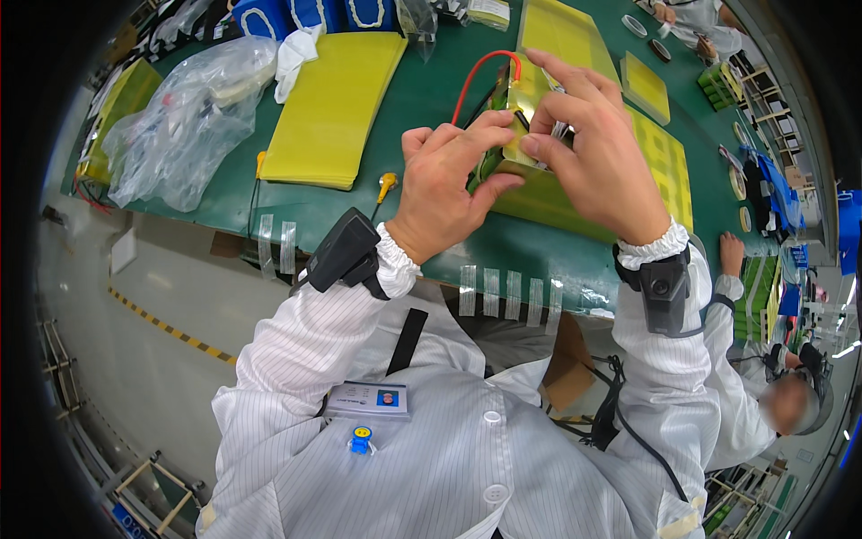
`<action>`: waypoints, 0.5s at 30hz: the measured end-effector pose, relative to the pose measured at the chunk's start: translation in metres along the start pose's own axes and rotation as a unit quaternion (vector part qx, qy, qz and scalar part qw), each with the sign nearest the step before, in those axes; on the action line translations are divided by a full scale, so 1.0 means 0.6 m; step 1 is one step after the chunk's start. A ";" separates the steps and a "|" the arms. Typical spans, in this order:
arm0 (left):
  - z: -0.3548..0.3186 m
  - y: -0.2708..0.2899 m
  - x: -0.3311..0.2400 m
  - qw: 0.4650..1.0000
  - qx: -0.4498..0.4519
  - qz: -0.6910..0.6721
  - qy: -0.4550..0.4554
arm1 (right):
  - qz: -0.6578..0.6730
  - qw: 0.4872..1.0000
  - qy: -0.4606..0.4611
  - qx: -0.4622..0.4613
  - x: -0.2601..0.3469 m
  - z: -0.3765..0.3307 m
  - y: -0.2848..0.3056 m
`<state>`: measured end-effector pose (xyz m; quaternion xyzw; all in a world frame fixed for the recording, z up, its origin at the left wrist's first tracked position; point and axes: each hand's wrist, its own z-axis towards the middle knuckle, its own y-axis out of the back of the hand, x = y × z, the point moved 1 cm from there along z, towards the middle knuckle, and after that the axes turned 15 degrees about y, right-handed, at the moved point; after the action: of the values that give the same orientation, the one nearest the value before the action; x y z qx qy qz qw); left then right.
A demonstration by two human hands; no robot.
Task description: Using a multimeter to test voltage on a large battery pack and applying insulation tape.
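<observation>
A yellow-wrapped battery pack (539, 196) lies on the green table in front of me, a red cable (476, 76) arching from its end. My left hand (449, 180) grips the near left end of the pack, its thumb low on the end and its index finger on the top edge. Over the top of the pack, my right hand (597, 148) is bent in a pinch, thumb and fingertips close together beside a small dark part. Whatever lies between those fingertips is hidden. The fingertips of both hands nearly meet.
Left of the pack lie a stack of yellow sheets (332, 108), a clear plastic bag (193, 126) and a yellow-ended lead (387, 184). More yellow sheets (561, 36) are behind. Tape strips (489, 292) hang from the table edge. A co-worker (750, 395) is at the right.
</observation>
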<state>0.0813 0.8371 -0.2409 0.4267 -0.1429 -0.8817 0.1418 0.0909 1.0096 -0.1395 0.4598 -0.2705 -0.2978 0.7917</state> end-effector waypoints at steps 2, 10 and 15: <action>-0.003 -0.002 0.001 1.000 -0.005 -0.005 0.003 | -0.004 1.000 -0.027 0.013 0.004 0.002 0.001; -0.002 -0.002 0.001 0.999 0.004 0.033 -0.028 | -0.062 0.984 -0.119 -0.116 -0.005 -0.003 -0.008; 0.001 0.007 -0.020 0.987 0.012 0.153 -0.049 | -0.016 0.960 -0.035 -0.278 0.019 -0.066 -0.008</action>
<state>0.0885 0.8377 -0.2302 0.3576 -0.2235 -0.8677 0.2633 0.1256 1.0219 -0.1594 0.2152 -0.1970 -0.3899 0.8734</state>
